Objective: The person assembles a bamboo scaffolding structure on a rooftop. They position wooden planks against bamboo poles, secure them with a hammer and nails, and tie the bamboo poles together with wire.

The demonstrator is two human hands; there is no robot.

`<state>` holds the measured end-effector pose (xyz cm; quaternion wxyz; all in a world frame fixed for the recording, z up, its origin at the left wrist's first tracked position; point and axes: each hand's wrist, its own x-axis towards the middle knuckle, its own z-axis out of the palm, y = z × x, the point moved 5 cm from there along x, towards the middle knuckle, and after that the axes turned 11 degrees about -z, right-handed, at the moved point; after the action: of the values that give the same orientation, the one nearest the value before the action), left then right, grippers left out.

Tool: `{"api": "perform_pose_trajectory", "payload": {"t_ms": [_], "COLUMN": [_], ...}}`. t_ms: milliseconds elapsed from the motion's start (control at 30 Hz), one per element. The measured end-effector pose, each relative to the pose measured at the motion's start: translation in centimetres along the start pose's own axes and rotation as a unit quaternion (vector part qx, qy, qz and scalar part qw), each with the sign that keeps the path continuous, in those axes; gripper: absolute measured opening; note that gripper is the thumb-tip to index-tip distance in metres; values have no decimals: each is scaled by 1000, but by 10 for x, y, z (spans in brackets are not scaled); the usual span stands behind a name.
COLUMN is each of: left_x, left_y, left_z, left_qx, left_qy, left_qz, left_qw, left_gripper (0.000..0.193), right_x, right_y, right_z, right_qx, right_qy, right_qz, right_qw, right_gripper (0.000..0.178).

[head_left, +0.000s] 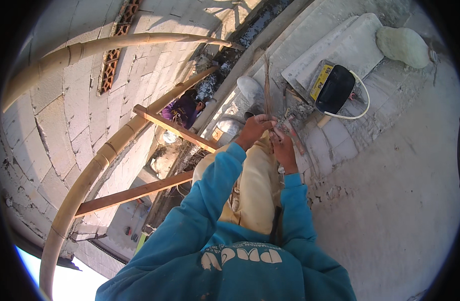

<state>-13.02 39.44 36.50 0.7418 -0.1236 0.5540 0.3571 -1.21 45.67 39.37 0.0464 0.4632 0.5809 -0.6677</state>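
Observation:
In front of my lap, a slim bundle of thin brownish wires (pixel 268 88) fans upward from my hands. My left hand (pixel 259 128) has its fingers closed around the lower part of the bundle. Close beside it, my right hand (pixel 282 145) pinches at the bundle's bottom end, its fingers pressed together. The exact spot where the fingertips meet the strands is partly hidden. Both sleeves are teal, and my legs in cream trousers (pixel 255 195) lie just below the hands.
A black bucket (pixel 336 89) with a pale handle stands at the right, by a pale slab (pixel 363 30) and a whitish sack (pixel 403 47). Bamboo poles (pixel 107 153) and wooden bars (pixel 172 128) form a scaffold on the left. Below it, a person in purple (pixel 182 111) works.

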Motion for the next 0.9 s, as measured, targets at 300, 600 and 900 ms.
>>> {"api": "perform_pose_trajectory", "payload": {"t_ms": [300, 600, 900], "left_x": [15, 28, 39], "left_y": [3, 20, 26], "left_z": [-40, -43, -33], "left_qx": [-99, -4, 6], "left_qy": [-51, -20, -1], "left_qz": [18, 30, 12], "left_qw": [994, 999, 1000], "left_gripper": [48, 35, 31], "right_x": [50, 53, 60], "right_y": [10, 38, 40], "right_z": [-2, -6, -26], "right_qx": [69, 252, 241], "right_qy": [-31, -4, -44], "right_qz": [-47, 35, 63], "right_qw": [996, 967, 967], "right_gripper": [27, 29, 27]}}
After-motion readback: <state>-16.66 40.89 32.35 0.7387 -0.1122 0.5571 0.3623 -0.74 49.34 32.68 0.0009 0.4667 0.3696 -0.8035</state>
